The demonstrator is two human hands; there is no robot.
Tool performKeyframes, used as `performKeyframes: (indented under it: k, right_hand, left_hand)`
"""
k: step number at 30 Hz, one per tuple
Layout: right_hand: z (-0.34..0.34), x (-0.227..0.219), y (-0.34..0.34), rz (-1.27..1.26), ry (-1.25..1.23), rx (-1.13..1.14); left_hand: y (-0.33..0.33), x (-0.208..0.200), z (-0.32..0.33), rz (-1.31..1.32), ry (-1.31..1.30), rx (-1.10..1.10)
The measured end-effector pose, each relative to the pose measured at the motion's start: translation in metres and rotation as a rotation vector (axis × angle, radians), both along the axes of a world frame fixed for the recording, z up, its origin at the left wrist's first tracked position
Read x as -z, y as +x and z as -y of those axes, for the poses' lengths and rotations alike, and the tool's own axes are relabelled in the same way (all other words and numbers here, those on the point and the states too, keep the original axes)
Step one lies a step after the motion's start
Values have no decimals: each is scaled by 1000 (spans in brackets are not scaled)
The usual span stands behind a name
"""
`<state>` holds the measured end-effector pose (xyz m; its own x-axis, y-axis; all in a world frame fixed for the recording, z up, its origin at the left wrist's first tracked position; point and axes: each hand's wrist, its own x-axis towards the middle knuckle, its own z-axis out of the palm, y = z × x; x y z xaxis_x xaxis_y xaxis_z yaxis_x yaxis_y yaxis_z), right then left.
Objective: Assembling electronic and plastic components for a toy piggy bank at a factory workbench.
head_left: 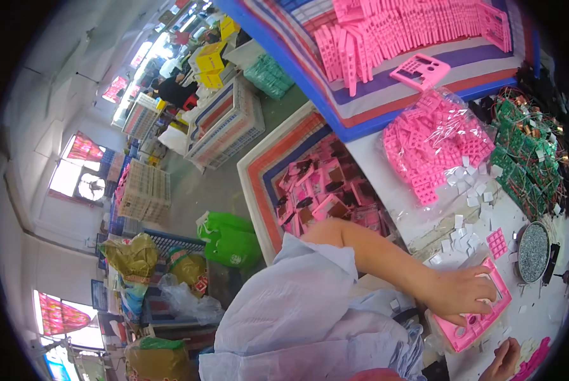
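Fingers (485, 291) of left hand (457, 293) spread on pink case (483, 324), grip unclear, right hand (504, 360) nearby, partly hidden, hold unclear, pink keypad (497, 243) beside case.

"What colour is the panel (478, 325)?"
"Pink, same as the keypad (497, 243)."
"And the crate (297, 66)?"
"Blue; its lining (367, 105) is striped red, white and blue."
"The boards (525, 152)?"
"Green, and so is the knotted bag (230, 238)."
"The disc (534, 254)?"
"Speckled grey; the table (519, 320) is white."
"The sleeve (291, 298)?"
"Pale blue. The boxes (210, 58) are yellow."
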<state>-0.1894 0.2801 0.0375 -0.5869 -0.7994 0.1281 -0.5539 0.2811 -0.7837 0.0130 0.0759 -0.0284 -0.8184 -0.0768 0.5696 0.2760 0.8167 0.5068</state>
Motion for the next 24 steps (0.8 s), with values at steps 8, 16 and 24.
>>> performKeyframes:
  k: [8,16,24]
  right_hand:
    - [-9,5,-2,-92,55,-81]
    - [-9,28,-9,16,34,-76]
    - [17,-5,8,-251,7,-26]
  left_hand:
    - [2,5,0,362,-308,4]
    - [7,-16,16,119,56,-9]
    - [8,-24,39,180,-62,14]
